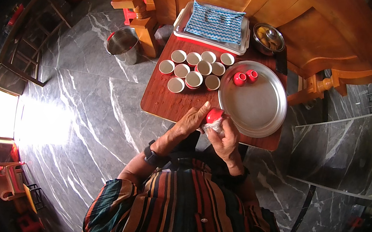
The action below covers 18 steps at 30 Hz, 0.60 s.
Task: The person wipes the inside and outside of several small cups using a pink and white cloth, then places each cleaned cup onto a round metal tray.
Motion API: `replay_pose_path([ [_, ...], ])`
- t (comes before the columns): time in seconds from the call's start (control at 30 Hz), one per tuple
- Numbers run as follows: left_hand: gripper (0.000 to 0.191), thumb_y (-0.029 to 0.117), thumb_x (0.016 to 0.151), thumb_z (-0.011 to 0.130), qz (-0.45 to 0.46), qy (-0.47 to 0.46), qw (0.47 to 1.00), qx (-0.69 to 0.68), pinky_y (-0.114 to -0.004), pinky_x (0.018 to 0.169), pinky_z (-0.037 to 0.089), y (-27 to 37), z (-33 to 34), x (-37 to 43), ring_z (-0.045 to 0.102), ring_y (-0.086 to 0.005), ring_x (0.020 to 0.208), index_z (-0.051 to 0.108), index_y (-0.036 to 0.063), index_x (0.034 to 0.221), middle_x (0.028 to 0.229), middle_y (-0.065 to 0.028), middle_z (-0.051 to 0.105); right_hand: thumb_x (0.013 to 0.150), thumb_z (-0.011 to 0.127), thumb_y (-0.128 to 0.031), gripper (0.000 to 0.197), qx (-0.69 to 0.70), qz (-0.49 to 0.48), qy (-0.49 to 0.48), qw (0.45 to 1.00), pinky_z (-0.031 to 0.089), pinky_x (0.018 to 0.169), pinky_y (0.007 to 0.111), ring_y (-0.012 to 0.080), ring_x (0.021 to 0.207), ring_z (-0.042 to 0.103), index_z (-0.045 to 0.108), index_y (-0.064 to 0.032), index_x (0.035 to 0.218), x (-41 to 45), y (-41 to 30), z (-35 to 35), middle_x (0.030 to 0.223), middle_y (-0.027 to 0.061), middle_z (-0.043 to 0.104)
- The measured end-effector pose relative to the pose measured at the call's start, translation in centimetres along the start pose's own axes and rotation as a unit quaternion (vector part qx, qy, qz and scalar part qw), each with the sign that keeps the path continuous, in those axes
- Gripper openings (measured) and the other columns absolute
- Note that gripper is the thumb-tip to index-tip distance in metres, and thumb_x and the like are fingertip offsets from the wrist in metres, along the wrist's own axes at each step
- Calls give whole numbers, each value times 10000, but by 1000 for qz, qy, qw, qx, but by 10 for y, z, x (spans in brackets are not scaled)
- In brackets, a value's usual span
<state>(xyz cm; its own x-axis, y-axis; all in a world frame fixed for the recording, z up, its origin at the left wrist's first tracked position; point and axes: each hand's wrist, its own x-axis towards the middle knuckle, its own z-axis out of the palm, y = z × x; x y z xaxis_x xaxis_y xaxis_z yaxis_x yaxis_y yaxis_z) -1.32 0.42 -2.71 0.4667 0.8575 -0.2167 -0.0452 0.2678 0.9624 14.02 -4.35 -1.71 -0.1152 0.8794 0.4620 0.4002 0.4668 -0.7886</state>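
Over the front edge of the small wooden table (160, 102), my left hand (193, 118) holds a red cup (214, 115). My right hand (226, 139) presses a white cloth (215, 126) against that cup's lower side. Behind my hands, several red cups with white insides, among them one nearest the front left (176, 85), stand mouth up on the table. To the right lies a round metal tray (259, 107). Two red cups rest upside down in it, one at the left (239, 78) and one at the right (251, 76).
At the table's back stands a lidded plastic container (211, 45) with a blue-and-white wavy cloth (214, 23) on top. A metal pot with a glass lid (268, 38) is beside it. A carved wooden bench (254, 3) rises behind. A metal bucket (125, 47) stands on the floor at the left.
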Motion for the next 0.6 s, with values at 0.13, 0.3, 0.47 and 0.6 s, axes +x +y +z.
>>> replay_pose_path([
  [0.13,441,420,954,434,38,-24,999,-27,-259,689,487,8,5,-1,564,-101,827,580,29,1094,911,-30,607,810,623,-147,203,121,67,44,989,470,650,306,187,717,575,569,-7,947,0,0,3,820,89,592],
  [0.3,456,393,946,466,43,-54,997,-23,-266,674,502,12,6,-4,569,-115,866,509,21,1206,994,-57,593,856,604,-173,156,83,113,104,985,441,544,261,96,597,537,608,-16,853,5,7,4,731,37,611],
  [0.47,436,366,952,461,-10,-58,995,-76,-255,627,490,9,1,-6,573,-123,691,500,-1,1184,863,-55,592,855,615,-180,178,171,228,76,956,398,502,240,59,556,480,605,-17,784,10,18,5,645,-13,562],
  [0.6,401,364,959,442,-8,-34,997,-64,-255,590,481,7,1,-6,562,-124,628,529,2,1106,778,-50,583,837,626,-154,146,159,213,45,963,392,517,218,34,585,466,602,-18,789,15,12,2,649,-40,544],
])
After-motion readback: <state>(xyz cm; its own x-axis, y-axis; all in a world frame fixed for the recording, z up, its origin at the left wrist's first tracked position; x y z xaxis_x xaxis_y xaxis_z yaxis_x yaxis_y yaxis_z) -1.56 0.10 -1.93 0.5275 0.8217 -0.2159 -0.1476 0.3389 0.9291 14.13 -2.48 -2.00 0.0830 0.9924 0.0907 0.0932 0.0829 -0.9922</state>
